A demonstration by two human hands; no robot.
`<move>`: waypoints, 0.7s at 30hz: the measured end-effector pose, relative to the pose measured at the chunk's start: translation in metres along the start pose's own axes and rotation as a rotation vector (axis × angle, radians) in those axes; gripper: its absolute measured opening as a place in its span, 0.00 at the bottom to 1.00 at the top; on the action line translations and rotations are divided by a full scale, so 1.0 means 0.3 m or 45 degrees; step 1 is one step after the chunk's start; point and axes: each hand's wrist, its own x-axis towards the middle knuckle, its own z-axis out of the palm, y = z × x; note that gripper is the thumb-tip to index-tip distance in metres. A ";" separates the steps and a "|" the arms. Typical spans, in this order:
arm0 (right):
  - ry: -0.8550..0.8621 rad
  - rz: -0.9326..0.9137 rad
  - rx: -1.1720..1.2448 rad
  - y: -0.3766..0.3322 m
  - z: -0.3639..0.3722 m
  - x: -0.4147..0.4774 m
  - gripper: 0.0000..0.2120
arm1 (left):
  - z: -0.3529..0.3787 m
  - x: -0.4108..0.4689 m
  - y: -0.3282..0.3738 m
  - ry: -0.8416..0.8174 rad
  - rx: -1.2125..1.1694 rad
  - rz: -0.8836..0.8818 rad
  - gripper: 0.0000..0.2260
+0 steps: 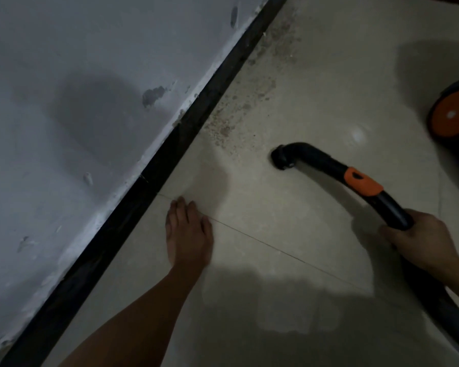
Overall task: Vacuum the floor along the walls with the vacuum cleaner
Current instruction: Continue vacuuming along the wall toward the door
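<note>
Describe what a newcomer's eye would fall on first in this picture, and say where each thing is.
The black vacuum tube with its orange collar stands out at centre right, gripped by the right hand at lower right. The left hand lies flat on the pale floor beside the dark skirting board. Brownish dirt runs along the skirting farther up, and an orange wheel shows at the right edge.

The pale tiled floor meets a black skirting under the wall; brown dirt specks lie along this edge, thicker farther away; the vacuum cleaner stands on the tiles at the right.
</note>
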 end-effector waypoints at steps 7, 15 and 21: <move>-0.132 -0.075 0.122 -0.190 0.086 0.019 0.05 | -0.001 0.001 0.001 0.000 0.016 0.003 0.22; -0.036 -0.104 0.031 -0.148 0.077 -0.004 0.08 | -0.003 0.000 0.002 -0.010 0.021 -0.002 0.23; -0.065 -0.166 0.065 -0.279 0.154 0.043 0.09 | -0.001 -0.004 -0.002 -0.011 0.033 0.007 0.23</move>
